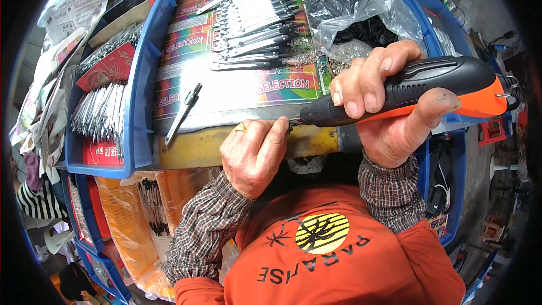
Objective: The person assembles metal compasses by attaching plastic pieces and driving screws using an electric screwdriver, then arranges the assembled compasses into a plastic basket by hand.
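Head camera: from head height, looking steeply down, wide
Shirt [395,274]: nearest
Table [195,148]: close, beyond it

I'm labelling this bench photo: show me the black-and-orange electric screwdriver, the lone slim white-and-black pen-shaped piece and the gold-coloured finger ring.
Black-and-orange electric screwdriver [429,75], head view: black upper housing.
Slim white-and-black pen-shaped piece [180,117], head view: pale barrel.
Gold-coloured finger ring [241,127], head view: its visible top.

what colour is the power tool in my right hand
The power tool is black and orange; see the head view.
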`<state>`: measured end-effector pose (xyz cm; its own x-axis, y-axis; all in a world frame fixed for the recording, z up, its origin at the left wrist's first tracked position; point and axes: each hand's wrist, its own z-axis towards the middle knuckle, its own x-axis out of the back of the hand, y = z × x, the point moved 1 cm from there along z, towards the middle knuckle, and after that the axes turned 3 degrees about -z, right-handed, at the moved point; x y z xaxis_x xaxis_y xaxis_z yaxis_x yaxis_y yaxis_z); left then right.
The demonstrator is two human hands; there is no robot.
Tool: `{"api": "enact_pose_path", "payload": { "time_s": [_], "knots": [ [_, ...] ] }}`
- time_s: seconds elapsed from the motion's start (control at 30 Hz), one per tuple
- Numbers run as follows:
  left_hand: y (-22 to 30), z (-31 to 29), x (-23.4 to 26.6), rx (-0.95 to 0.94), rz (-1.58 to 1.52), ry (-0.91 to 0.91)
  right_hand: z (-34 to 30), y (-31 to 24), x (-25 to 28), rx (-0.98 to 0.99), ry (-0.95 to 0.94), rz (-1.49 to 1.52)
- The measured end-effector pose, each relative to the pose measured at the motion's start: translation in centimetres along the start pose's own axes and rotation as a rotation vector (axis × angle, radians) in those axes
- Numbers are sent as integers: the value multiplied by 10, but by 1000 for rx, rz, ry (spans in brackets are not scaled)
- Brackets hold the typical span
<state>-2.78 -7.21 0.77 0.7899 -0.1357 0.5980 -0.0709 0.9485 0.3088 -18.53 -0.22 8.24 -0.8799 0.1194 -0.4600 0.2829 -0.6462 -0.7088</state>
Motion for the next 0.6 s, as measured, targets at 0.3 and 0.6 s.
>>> {"api": "enact_pose_path", "payload": {
  "time_s": [0.3,0.6],
  "knots": [
    [1,-1,1,-8,9,-33,11,9,14,82,16,-142],
    [2,0,4,17,2,-75,26,30,20,149,116,-248]
  ]
}}
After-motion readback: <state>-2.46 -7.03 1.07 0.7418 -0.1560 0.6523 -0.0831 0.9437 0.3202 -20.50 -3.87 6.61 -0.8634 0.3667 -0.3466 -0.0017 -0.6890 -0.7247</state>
